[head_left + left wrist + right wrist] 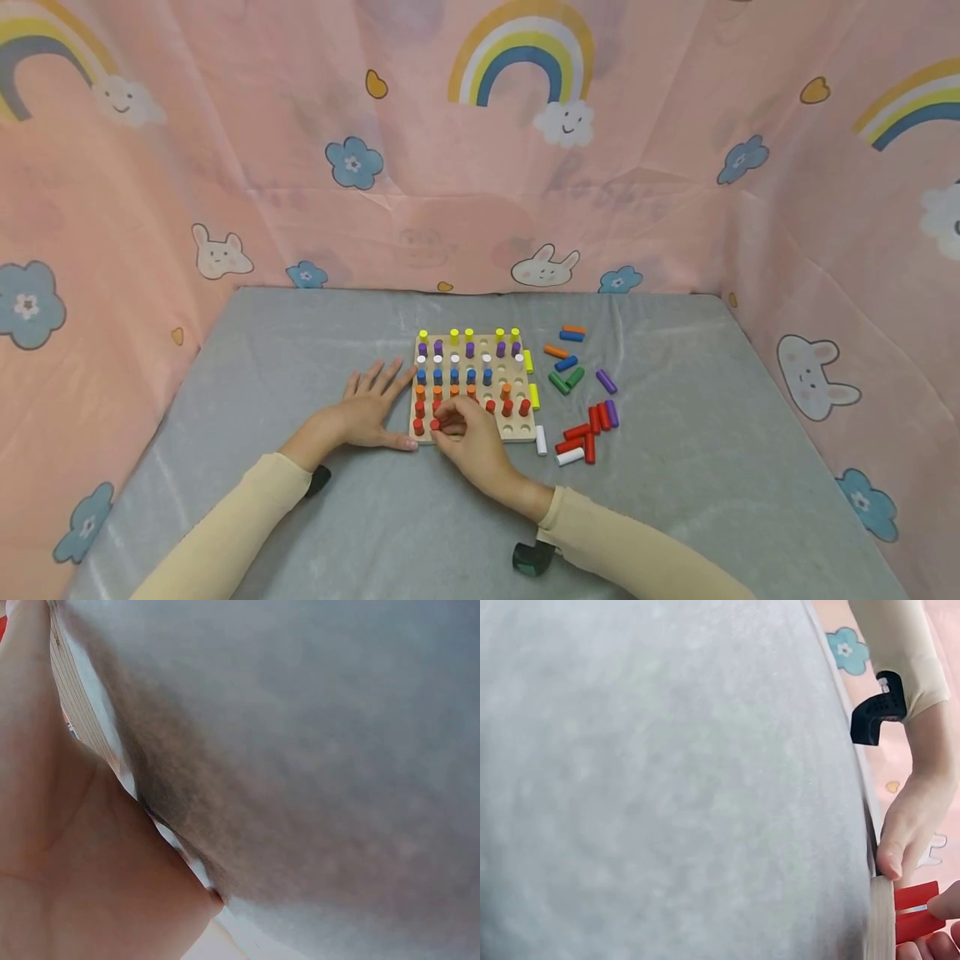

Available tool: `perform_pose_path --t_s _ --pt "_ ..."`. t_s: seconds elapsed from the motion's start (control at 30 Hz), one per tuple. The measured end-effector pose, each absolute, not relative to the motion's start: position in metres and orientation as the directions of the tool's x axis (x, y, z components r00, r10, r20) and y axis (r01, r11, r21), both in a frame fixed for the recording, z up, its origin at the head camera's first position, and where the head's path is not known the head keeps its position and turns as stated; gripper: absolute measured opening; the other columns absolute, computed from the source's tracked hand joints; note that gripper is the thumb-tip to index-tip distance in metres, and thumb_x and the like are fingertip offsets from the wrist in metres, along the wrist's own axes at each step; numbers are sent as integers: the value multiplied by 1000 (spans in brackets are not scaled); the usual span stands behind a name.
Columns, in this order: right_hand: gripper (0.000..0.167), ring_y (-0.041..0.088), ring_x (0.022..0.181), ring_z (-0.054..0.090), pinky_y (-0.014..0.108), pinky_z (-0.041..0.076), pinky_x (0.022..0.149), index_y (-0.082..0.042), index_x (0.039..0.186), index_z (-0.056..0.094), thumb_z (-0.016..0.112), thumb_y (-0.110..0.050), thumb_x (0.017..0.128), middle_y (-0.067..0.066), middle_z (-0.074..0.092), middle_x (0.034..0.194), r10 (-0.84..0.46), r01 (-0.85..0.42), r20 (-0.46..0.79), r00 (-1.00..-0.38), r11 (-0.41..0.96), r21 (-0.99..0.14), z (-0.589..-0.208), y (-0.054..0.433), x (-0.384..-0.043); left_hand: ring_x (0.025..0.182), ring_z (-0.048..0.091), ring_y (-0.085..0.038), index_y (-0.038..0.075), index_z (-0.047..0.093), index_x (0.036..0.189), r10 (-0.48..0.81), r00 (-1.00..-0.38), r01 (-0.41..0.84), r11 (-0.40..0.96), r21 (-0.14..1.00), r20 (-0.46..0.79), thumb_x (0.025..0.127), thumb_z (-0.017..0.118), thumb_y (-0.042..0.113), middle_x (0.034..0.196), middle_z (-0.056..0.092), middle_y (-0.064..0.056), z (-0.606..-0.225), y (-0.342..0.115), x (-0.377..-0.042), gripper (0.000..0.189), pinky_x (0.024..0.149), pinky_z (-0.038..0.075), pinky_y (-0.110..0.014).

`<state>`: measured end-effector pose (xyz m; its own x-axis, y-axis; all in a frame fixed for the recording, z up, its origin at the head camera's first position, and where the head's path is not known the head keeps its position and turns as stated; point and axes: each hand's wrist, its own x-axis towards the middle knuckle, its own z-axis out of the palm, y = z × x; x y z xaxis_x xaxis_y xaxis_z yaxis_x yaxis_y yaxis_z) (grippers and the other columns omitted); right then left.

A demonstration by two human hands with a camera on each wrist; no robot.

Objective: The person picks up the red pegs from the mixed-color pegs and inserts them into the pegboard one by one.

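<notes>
A wooden pegboard (517, 436) with rows of coloured pegs lies on the table in the head view. My right hand (480, 446) reaches over its front rows and pinches a red peg (435, 425) between thumb and fingertips. This peg stands upright in the front row, beside another red peg (418, 427) at the corner. Both red pegs rise from the board's edge (882, 922) in the right wrist view. My left hand (366, 412) lies flat with spread fingers along the board's left side, fingertips right at its edge. Part of the red and orange rows is hidden behind my right hand.
Right of the board lie loose pegs: several red pegs (589, 448), green pegs (558, 383), purple, blue, orange and white ones. Two yellow pegs (534, 397) and a white peg (542, 440) lie close along its right edge. Pink patterned cloth (480, 208) encloses the grey table (300, 333).
</notes>
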<state>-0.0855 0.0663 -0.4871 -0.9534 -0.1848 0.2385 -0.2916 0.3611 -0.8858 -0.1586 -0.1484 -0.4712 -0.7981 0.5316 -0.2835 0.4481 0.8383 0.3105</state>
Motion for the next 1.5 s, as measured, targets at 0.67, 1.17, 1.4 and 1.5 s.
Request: perform_pose_path --t_s 0.67,1.17,1.4,1.5 --pt "21 23 88 69 35 61 79 -3 104 68 77 -6 85 12 68 100 -254 -315 239 -937 324 -892 -462 109 -91 154 1 -46 20 5 161 521 -802 446 847 289 -292 75 67 75 169 0 -15 -472 -148 -160 120 117 6 -72" --pt "28 20 94 67 32 57 86 -8 112 68 77 -14 86 11 69 107 -398 -227 42 -916 432 -873 -439 191 -103 154 0 -46 20 3 161 535 -792 458 839 294 -294 75 66 76 168 -2 -15 -473 -148 -160 121 117 6 -72" --pt "29 14 93 66 25 57 84 -6 112 69 76 -19 87 12 71 107 -420 -223 -22 -907 525 -821 -434 226 -111 154 -1 -46 20 3 161 530 -793 449 841 301 -300 75 67 75 169 -2 -15 -471 -147 -159 120 117 5 -72" --pt "28 13 91 66 21 56 81 -4 111 69 76 -17 88 14 71 106 -440 -224 -56 -896 557 -800 -434 240 -114 154 -2 -45 21 3 161 525 -794 447 846 292 -306 75 66 76 169 -3 -14 -471 -147 -159 121 118 5 -71"
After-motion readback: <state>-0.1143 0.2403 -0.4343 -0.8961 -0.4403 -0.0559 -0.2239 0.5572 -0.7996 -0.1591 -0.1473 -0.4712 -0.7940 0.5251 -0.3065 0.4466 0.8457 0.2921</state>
